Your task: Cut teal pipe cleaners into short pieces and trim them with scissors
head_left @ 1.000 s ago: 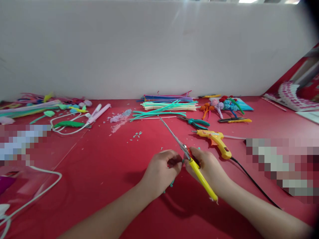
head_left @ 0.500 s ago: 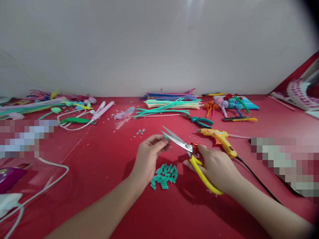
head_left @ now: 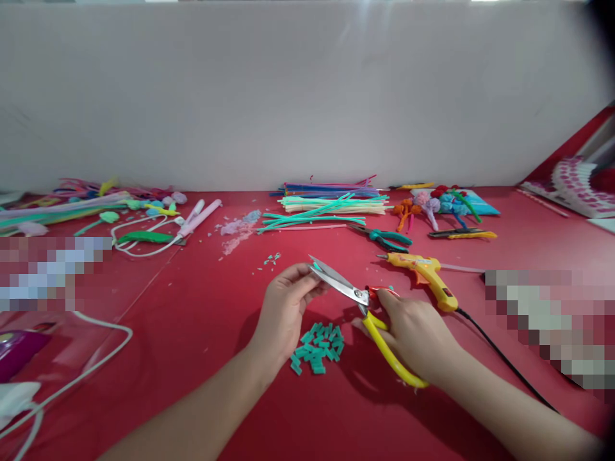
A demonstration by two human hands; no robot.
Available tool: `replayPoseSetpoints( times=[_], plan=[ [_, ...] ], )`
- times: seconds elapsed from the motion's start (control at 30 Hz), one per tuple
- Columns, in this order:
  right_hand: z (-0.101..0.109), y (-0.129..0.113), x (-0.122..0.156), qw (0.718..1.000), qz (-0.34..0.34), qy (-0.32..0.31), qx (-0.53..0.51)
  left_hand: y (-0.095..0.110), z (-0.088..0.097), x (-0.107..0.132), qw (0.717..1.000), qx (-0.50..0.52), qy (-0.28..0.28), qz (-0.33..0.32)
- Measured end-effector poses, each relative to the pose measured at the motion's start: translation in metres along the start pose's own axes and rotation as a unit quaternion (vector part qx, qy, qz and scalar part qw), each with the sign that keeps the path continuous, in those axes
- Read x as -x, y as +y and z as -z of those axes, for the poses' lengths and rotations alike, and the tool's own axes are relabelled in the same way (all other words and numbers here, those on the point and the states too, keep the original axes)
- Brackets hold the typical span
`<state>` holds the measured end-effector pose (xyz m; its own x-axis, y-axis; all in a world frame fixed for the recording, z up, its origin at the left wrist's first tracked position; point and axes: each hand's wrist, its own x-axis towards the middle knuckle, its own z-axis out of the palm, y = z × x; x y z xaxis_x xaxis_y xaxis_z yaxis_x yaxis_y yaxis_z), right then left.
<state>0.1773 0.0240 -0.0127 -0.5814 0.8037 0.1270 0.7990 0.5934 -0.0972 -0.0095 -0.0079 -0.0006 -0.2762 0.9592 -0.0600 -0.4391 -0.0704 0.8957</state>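
My right hand grips the yellow handles of a pair of scissors, whose steel blades point up and left. My left hand pinches a tiny teal piece right at the blade tips, fingers closed on it. Below and between my hands lies a small heap of short teal cut pieces on the red table.
A yellow glue gun with a black cord lies right of the scissors. Teal-handled pliers, a stack of coloured pipe cleaners and finished pipe-cleaner flowers sit behind. White cables and a pink tool lie at left.
A second ago both hands were pressed together at the scissors, hiding the heap. My left hand then moved up to the blade tips; the teal heap now shows, and the blades have narrowed slightly.
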Motion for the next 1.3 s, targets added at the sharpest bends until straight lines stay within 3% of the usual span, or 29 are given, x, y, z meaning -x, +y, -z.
replayPoseSetpoints(
  times=[1.0, 1.3],
  plan=[
    [-0.001, 0.000, -0.001, 1.000, -0.007, 0.004, 0.012, 0.004, 0.001, 0.003, 1.000, 0.002, -0.004, -0.007],
    [0.014, -0.001, -0.014, 0.998, -0.068, 0.009, -0.011, 0.001, -0.001, 0.003, 0.998, -0.018, -0.023, 0.056]
  ],
)
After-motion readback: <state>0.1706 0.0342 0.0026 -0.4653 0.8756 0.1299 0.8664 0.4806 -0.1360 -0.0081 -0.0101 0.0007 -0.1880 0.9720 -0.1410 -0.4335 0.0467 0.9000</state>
